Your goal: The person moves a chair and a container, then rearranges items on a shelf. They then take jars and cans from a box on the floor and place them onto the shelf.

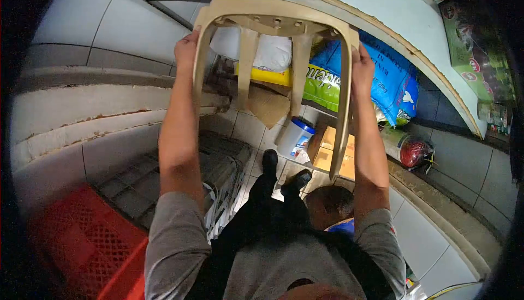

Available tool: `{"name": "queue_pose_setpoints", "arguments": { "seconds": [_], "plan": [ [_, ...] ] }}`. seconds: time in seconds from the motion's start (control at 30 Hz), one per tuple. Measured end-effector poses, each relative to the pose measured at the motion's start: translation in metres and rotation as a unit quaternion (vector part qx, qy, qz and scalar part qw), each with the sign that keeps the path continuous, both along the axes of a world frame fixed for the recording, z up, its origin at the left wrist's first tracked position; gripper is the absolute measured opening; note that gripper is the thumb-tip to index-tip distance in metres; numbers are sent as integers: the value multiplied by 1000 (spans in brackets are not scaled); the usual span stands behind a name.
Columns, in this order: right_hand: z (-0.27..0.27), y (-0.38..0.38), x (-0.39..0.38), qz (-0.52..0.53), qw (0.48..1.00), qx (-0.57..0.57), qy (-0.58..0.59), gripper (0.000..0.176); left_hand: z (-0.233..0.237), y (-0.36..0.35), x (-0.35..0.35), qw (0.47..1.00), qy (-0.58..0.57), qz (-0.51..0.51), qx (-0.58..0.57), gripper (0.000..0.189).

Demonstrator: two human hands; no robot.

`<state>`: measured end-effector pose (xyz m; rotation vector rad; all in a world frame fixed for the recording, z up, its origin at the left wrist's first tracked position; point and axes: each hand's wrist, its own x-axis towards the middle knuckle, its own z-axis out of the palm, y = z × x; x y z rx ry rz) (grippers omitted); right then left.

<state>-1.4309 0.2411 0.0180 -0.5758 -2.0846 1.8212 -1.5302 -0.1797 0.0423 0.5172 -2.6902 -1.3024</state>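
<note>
A beige plastic stool (273, 8) is held up in front of me, its legs pointing down toward my body. My left hand (187, 50) grips its left side near the top corner, fingers partly hidden behind the plastic. On the opposite side, my right hand (362, 72) is closed around the stool's right edge. Between the stool's legs I see a white bag (274, 52) and a green and blue sack (323, 87) beneath the counter. Below the stool, a white tub with a blue lid (295, 138) stands on the tiled floor beside a cardboard box (328, 155).
A white counter (382, 5) with a worn edge curves across the top. Blue sacks (390, 81) lie under it at right. Grey crates (218, 163) and a red crate (90, 240) are at lower left. A wrapped red item (415, 151) sits on the right ledge.
</note>
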Motion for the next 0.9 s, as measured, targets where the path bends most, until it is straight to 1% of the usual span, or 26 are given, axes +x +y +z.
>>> {"name": "queue_pose_setpoints", "arguments": {
  "seconds": [0.03,0.07,0.1,0.13,0.17,0.2,0.23,0.27,0.33,0.37,0.4,0.43,0.47,0.5,0.53,0.57,0.63,0.67,0.73,0.8,0.83,0.9],
  "plan": [
    [-7,0,-14,-6,996,78,43,37,-32,-32,-28,1000,0,-15,22,54],
    [-12,-1,-21,-13,984,155,84,38,-51,-50,-40,999,-1,-31,44,51],
    [8,-1,-25,37,992,116,30,43,-6,-22,-25,992,-87,-10,88,48],
    [5,-2,-36,-5,983,186,6,45,-9,-24,-26,992,-89,-10,86,48],
    [-3,1,-43,17,988,155,-4,47,-12,-27,-36,996,-70,-41,41,51],
    [-1,3,-42,38,991,127,-11,50,-13,-29,-35,996,-57,-61,32,54],
    [1,8,-33,37,991,131,-11,50,-13,-31,-35,995,-45,-80,23,57],
    [2,10,-26,70,996,62,-15,56,-15,-34,-36,994,-32,-99,15,61],
    [31,-5,15,124,991,-42,-38,71,-31,-58,-53,991,-106,-78,-10,65],
    [59,-14,56,145,985,-71,-58,81,-15,-49,-38,991,-107,-78,-10,65],
    [40,-14,86,178,982,51,-30,83,15,-28,-4,991,-74,-52,98,66],
    [16,-14,113,212,962,172,-1,85,36,-9,32,978,-41,-21,205,70],
    [24,-27,129,200,975,89,-40,85,39,0,63,978,-44,-19,204,70],
    [33,-40,146,179,981,6,-77,85,37,8,93,998,19,-53,31,67],
    [52,-47,149,161,971,-89,-155,84,34,10,108,983,82,-88,-142,65],
    [52,-51,150,160,969,-91,-161,84,32,8,109,983,75,-89,-142,65],
    [54,-55,141,123,983,-76,-110,82,33,7,101,971,-34,-47,-233,58],
    [56,-59,133,125,983,-77,-113,82,33,6,91,971,-37,-45,-233,58],
    [68,-74,118,106,990,-64,-69,80,39,-3,74,957,-51,-53,-280,52],
    [62,-66,84,128,989,-71,-7,75,40,-14,30,959,-58,-67,-270,49],
    [64,-61,70,134,988,-66,-28,72,42,-16,9,939,-102,-75,-319,45],
    [58,-56,60,139,986,-70,-60,70,63,3,17,959,-169,-7,-227,59]
  ]
}}
